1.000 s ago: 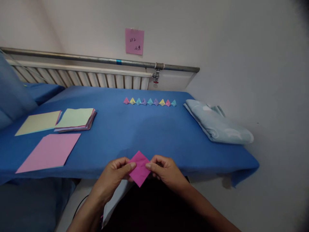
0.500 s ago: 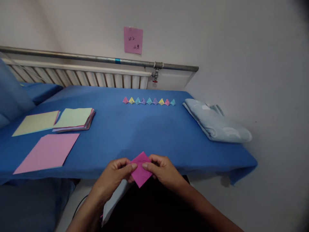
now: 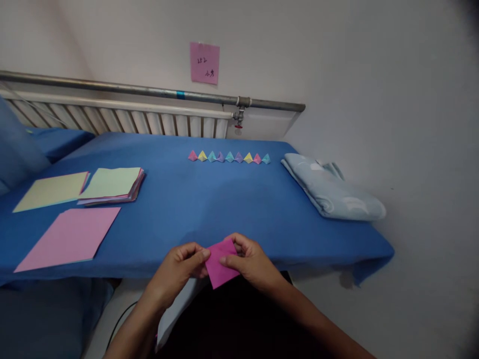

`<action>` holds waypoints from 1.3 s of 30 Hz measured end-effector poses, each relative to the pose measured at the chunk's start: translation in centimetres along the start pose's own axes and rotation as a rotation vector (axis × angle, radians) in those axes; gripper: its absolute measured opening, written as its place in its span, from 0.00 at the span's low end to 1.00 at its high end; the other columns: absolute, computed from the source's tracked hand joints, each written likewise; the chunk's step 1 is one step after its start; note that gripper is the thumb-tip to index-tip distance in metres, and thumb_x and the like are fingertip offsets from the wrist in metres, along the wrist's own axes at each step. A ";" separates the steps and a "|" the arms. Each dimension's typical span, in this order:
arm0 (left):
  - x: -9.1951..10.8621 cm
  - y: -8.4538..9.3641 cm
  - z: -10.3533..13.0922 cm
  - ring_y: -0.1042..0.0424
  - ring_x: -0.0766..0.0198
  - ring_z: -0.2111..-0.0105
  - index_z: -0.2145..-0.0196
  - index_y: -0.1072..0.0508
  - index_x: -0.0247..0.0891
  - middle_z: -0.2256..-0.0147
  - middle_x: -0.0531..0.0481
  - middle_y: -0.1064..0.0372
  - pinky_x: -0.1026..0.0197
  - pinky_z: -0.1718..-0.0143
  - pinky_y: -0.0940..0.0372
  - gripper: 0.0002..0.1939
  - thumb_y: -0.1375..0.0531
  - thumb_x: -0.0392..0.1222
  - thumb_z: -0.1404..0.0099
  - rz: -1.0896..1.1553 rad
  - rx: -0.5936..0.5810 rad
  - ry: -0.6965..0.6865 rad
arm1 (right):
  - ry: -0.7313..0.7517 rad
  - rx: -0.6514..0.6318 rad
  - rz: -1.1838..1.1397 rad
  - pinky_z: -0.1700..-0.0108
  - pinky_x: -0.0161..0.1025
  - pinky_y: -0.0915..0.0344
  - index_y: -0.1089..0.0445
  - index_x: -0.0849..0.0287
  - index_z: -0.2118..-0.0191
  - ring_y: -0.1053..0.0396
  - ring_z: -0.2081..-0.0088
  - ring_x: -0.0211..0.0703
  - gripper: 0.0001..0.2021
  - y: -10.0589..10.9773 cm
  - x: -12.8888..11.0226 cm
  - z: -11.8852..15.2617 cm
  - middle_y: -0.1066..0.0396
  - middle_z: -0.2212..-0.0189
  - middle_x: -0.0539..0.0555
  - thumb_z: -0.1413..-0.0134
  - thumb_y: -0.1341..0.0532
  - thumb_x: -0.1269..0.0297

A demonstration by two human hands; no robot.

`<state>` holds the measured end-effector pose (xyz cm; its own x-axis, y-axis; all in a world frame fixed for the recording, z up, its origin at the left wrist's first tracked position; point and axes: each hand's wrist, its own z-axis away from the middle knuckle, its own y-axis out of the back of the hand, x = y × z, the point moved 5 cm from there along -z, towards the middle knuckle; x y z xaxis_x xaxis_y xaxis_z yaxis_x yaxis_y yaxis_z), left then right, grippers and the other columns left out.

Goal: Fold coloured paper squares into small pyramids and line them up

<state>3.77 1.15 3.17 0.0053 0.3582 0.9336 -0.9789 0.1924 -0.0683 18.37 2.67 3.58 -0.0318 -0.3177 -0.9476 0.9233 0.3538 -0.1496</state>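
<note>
A small square of bright pink paper [image 3: 221, 275] is held just off the front edge of the blue-covered table. My left hand [image 3: 183, 267] pinches its left corner between thumb and fingers. On the other side, my right hand [image 3: 249, 262] grips it with the thumb flat on the front and the fingers behind, where they are partly hidden. Farther back on the table, a row of small folded paper pieces [image 3: 229, 157] in pink, yellow, teal and purple runs from left to right.
At left lie a stack of coloured paper [image 3: 112, 183], yellow sheets [image 3: 52, 191] and pink sheets [image 3: 71, 239] on the blue cloth [image 3: 168, 199]. A folded light-blue blanket [image 3: 333, 189] rests at right. A radiator [image 3: 149, 122], pipe and pink wall note [image 3: 204, 63] are behind.
The pink paper has turned from a diamond position to a more upright square. My right hand has shifted slightly up its side, and the whole view has moved a little.
</note>
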 end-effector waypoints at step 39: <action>2.2 -0.1 -4.5 0.33 0.53 0.60 0.63 0.28 0.38 0.61 0.42 0.30 0.52 0.58 0.41 0.08 0.47 0.36 0.37 -1.121 0.190 -0.448 | 0.494 0.076 1.320 0.63 0.39 0.43 0.28 0.57 0.66 0.37 0.66 0.42 0.08 1.4 -1.9 -3.8 0.32 0.69 0.54 0.43 0.44 0.71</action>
<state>4.78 6.01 3.71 0.8313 -0.2737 0.4838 -0.4921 0.0421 0.8695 18.28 7.13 4.15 0.7460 0.5475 -0.3790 0.3966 0.0920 0.9134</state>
